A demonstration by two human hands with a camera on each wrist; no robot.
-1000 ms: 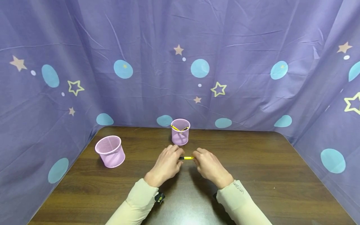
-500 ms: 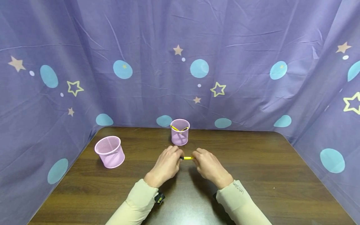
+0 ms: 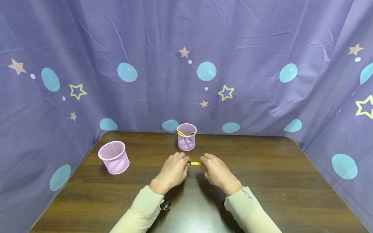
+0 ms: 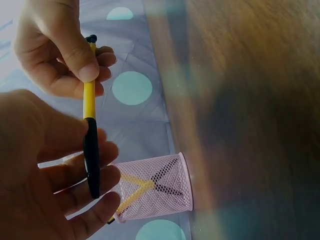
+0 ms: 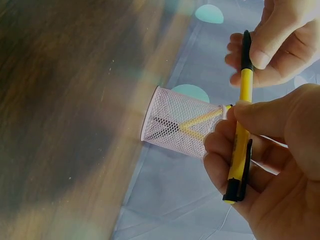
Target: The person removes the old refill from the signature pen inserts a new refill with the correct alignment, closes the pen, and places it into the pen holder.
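A yellow and black pen (image 3: 195,163) is held level between the two hands, above the table. My left hand (image 3: 172,170) pinches its black end between thumb and fingers, as the left wrist view shows along the black grip (image 4: 91,155). The right hand (image 3: 217,171) pinches the yellow barrel; in the right wrist view the black clip (image 5: 247,167) lies over its fingers. Just beyond the hands a pink mesh cup (image 3: 186,142) stands upright with yellow and black pens (image 3: 181,132) leaning crossed inside.
A second pink mesh cup (image 3: 115,158) stands on the left part of the brown wooden table (image 3: 285,181). Purple curtains (image 3: 247,48) with stars and blue dots surround the table's back and sides.
The left hand's fingers have shifted slightly right along the pen, covering more of its black end. The right hand has stayed in about the same place.
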